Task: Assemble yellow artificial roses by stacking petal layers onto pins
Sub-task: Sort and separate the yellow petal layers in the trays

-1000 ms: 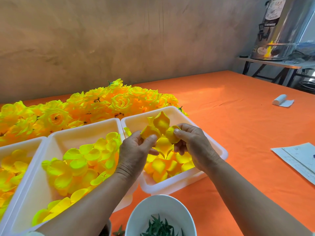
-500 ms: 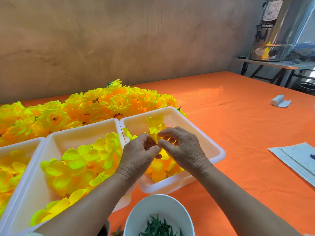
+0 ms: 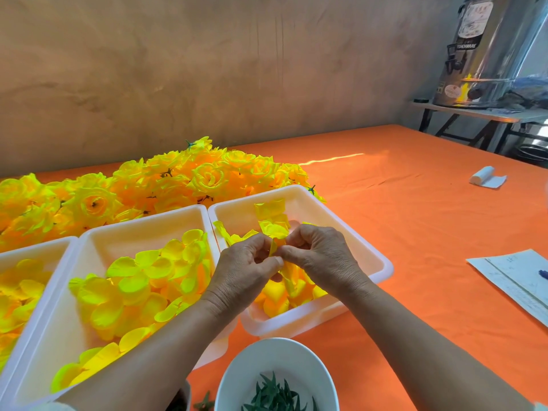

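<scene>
A small yellow petal layer [image 3: 277, 247], folded upright, is pinched between the left hand [image 3: 240, 268] and right hand [image 3: 323, 256] over loose petals [image 3: 275, 295] in a white tray [image 3: 382, 262] — finished yellow roses [image 3: 178, 182] heaped behind.

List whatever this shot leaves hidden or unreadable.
Head view only.
pin: any pin is hidden behind the left hand, the right hand and the petal they pinch.
bowl: near side cut by the bottom edge.
leftmost tray: cut by the left edge.
urn label: too blurred to read.
</scene>
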Available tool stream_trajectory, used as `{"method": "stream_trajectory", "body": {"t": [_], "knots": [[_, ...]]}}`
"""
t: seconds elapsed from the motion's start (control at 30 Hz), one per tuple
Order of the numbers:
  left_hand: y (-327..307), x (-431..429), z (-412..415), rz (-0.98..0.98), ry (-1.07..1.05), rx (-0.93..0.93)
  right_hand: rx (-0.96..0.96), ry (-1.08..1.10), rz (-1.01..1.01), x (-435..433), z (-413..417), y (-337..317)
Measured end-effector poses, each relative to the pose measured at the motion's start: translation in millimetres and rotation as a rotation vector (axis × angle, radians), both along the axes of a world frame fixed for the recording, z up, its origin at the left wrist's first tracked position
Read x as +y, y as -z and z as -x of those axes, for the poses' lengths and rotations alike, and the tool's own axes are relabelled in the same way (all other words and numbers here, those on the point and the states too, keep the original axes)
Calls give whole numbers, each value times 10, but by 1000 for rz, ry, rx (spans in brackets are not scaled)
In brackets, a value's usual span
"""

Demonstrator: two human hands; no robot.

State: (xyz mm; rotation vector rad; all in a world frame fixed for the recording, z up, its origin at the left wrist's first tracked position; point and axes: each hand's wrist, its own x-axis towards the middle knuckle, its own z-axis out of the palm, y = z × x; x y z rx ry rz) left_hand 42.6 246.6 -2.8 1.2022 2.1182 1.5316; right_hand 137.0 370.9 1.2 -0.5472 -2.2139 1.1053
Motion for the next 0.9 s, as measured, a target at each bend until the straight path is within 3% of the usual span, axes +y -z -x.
{"method": "stream_trajectory", "body": {"t": [0.13,0.37,0.63,0.9], "knots": [[47,14,26,-15,-23,24,31,-35,37,5,2,6],[63,32,29,-43,-101,-6,-32,-40,-83,32,-2,12],[37,66,52,-154,-336,-75,269,107,314,79,-7,-11],[50,71,94,-219,-377,-214,408,142,233,38,12,35]]}}
